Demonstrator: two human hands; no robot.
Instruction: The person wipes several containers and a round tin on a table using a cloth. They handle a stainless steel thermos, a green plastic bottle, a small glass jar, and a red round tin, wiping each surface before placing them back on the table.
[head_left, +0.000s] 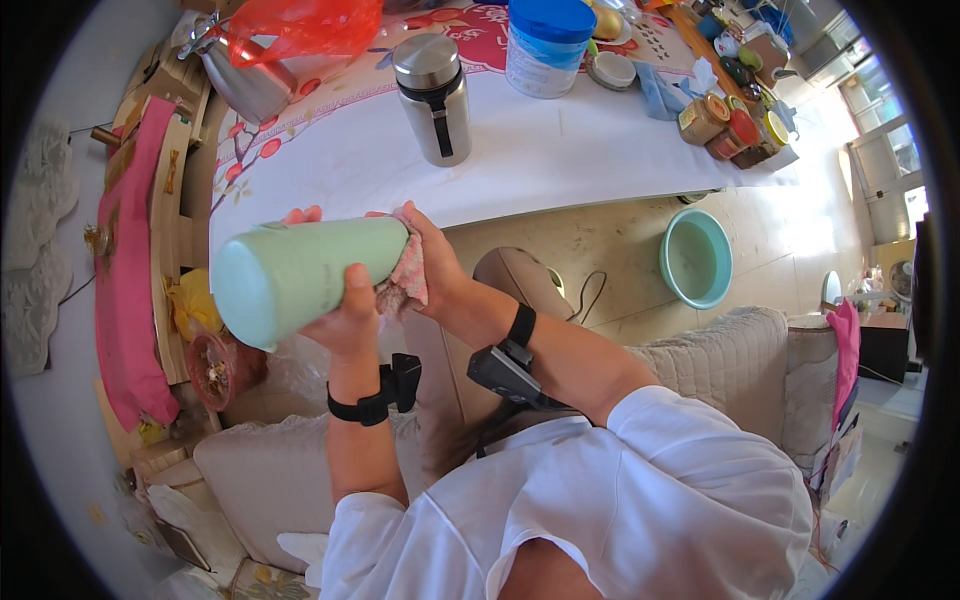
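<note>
Clasps green flask (318,262) crosswise in wrapped left hand (342,322); grips cloth (410,272) at right end in curled right hand (434,252) (partly hidden).

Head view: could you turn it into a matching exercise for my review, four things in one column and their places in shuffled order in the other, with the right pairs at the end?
Things
1. Pale green bottle
2. Pink cloth
3. Steel flask
4. Light blue basin

Places
A. Upright on the table
B. In the right hand
C. On the floor
D. Tipped on its side, gripped by the left hand

Right pairs: 1-D, 2-B, 3-A, 4-C
</note>
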